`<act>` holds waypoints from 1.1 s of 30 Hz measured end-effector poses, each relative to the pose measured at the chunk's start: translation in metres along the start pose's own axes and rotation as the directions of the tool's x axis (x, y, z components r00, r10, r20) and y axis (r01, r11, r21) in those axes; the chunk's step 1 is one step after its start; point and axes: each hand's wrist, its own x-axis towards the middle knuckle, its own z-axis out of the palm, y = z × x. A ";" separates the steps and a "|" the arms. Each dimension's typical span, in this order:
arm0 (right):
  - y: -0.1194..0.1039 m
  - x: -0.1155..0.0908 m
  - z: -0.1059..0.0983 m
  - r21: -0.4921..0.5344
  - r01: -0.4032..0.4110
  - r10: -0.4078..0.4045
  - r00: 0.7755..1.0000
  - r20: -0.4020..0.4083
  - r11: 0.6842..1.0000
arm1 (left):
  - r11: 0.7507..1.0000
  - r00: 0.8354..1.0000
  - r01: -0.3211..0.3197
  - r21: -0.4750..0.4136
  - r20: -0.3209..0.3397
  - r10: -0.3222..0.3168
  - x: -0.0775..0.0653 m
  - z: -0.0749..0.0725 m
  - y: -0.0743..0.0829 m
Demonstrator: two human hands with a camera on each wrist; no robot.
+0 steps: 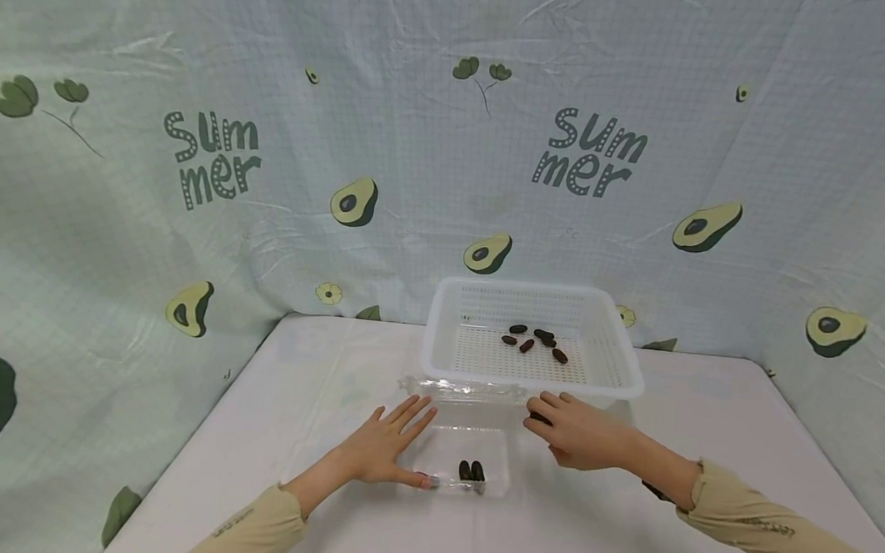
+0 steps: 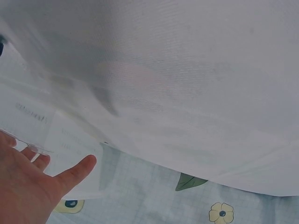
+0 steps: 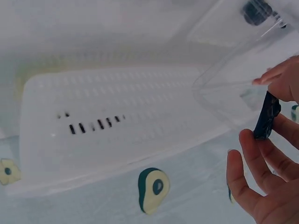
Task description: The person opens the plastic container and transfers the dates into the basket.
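The right hand [image 1: 584, 432] pinches a dark oblong piece [image 3: 266, 117]; the left hand [image 1: 381, 452], fingers spread, touches a clear rectangular plastic box [image 1: 495, 450].

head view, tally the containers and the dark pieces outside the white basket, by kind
White basket: 1
Clear box: 1
Dark pieces outside the basket: 3 (2 in the clear box, 1 held in the right hand)
Total: 5
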 end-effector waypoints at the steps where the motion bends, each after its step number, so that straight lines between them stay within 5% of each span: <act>1: 0.004 -0.003 -0.001 -0.008 -0.009 0.009 1.000 -0.003 1.000 | 1.000 1.000 -0.002 0.001 -0.003 0.002 0.000 0.000 0.000; 18: 0.086 -0.010 0.005 -0.013 -0.175 0.171 0.977 -0.130 0.985 | 1.000 1.000 -0.002 -0.002 0.012 0.002 -0.001 -0.001 0.000; 33: 0.139 0.003 0.024 0.075 -0.409 0.411 0.912 -0.006 0.909 | 1.000 1.000 -0.019 0.009 -0.020 0.019 0.001 0.002 0.000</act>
